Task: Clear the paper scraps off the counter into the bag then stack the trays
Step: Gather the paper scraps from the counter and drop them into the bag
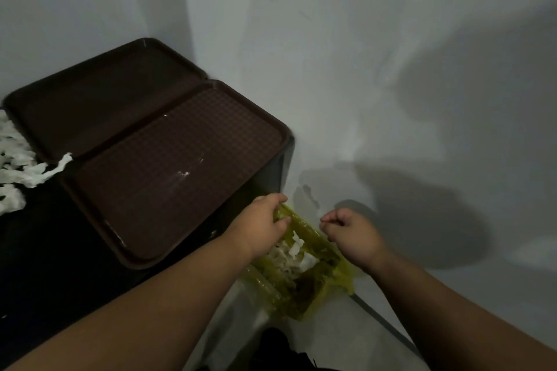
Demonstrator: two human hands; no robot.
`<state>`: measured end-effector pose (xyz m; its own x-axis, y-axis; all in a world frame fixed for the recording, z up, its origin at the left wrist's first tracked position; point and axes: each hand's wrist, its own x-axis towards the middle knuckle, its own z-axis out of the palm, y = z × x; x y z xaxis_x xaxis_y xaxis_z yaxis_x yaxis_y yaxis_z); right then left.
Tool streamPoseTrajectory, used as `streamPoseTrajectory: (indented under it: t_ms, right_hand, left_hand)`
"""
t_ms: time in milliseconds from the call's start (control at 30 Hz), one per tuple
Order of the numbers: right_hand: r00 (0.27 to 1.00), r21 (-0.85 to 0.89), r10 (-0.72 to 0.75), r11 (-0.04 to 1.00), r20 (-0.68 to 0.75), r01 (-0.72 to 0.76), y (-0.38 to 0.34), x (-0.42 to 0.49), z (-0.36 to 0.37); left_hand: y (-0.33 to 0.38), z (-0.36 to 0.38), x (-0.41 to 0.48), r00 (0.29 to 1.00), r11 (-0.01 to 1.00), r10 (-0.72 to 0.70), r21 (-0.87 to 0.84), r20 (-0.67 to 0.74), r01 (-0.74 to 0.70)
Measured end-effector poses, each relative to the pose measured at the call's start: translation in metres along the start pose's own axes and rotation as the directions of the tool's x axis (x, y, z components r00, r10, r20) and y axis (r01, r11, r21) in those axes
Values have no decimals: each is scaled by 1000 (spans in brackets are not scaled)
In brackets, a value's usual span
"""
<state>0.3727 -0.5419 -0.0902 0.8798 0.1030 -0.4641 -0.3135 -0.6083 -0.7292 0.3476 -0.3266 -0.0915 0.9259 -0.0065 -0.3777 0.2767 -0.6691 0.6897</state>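
Note:
A yellow plastic bag (304, 286) hangs open beside the dark counter (45, 265), with white paper scraps (297, 256) inside it. My left hand (265, 223) grips the bag's rim at the counter's right corner. My right hand (346, 232) is over the bag's far side with its fingers curled; whether it pinches the rim cannot be told. Two brown trays lie side by side on the counter: the near tray (168, 166) and the far tray (99, 99). More white scraps (18, 159) lie on the counter at the left edge.
White walls meet in a corner behind the counter. A pale floor lies below the bag, with a dark strip (382, 322) along the wall's base. Something dark (277, 346) shows at the bottom edge.

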Motion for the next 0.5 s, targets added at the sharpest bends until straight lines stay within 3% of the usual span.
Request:
streamPoseTrajectory:
  t_ms: [300,500]
  right_hand:
    - [946,-24,-324,946,9,324,-116,-23,40]
    - [849,-37,-497,859,178,510,-207,-62,116]
  left_hand:
    - [2,-86,-77,935,980,174,-40,-310,-195]
    - [-67,-162,-154,855,997,26,-44,-518,-57]
